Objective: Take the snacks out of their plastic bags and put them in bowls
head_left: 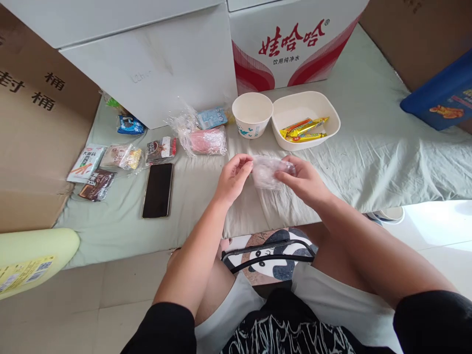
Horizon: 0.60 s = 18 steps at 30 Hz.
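Observation:
Both my hands hold a crumpled clear plastic wrapper (266, 172) above the pale green cloth (368, 162). My left hand (233, 178) pinches its left edge and my right hand (302, 180) grips its right side. Just beyond them stand a white paper cup (252, 115) and a white bowl (330, 118) with yellow snack sticks (304, 130) inside.
A black phone (158, 190) lies left of my hands. Several snack packets (88, 164) and a pink item in clear wrap (206, 140) sit at the left. White boxes (155, 64), a red-and-white carton (291, 44), brown cardboard (33, 123) and a blue box (442, 96) surround the cloth.

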Tool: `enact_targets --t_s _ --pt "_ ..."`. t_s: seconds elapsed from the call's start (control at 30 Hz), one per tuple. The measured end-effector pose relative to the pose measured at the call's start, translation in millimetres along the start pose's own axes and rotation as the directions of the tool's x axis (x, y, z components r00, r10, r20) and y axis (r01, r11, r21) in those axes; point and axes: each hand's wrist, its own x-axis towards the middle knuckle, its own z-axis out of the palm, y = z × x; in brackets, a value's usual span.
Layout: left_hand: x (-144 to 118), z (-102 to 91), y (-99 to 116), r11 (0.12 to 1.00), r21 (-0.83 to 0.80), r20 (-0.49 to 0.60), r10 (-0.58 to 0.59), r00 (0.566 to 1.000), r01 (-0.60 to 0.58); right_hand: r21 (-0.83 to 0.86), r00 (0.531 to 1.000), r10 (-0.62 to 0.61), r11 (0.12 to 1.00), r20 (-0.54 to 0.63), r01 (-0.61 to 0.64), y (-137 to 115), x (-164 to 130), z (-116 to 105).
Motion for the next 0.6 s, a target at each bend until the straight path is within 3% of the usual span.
enact_targets --t_s 0.13,0.27,0.33,0.43,0.47,0.53,0.6 --pt "3.7 -6.5 3.2 0.997 -0.062 -0.055 -0.040 0.998 0.037 -0.049 0.966 -0.116 0.993 -0.230 0.108 2.9 -0.5 -2.3" --pt "2.3 -11.3 6.1 0.995 -0.102 -0.015 -0.014 1.000 0.012 -0.219 0.883 -0.265 0.957 -0.387 0.191 -10.7 15.4 -2.9" --pt "1.2 -13.0 7.2 0.993 -0.114 0.004 -0.016 1.000 0.017 -0.427 0.818 -0.389 0.882 -0.423 0.198 -31.9 35.6 -1.4" --pt "0.1 -15.8 8.1 0.991 -0.132 0.029 -0.014 0.999 0.018 -0.710 0.768 -0.546 0.682 -0.334 0.176 -72.0 82.7 6.1" --pt "-0.2 -16.8 8.4 0.990 -0.137 0.034 -0.011 0.999 0.016 -0.771 0.798 -0.541 0.617 -0.265 0.162 -83.4 101.4 10.2" --pt "-0.8 -18.5 9.2 0.988 -0.153 0.041 -0.007 0.999 0.013 -0.868 0.902 -0.421 0.480 -0.098 0.129 -97.5 139.6 20.7" --pt "-1.9 -19.7 10.7 0.986 -0.166 0.045 -0.012 0.999 0.019 -0.920 0.961 -0.275 0.383 -0.023 0.087 -98.5 173.7 33.1"
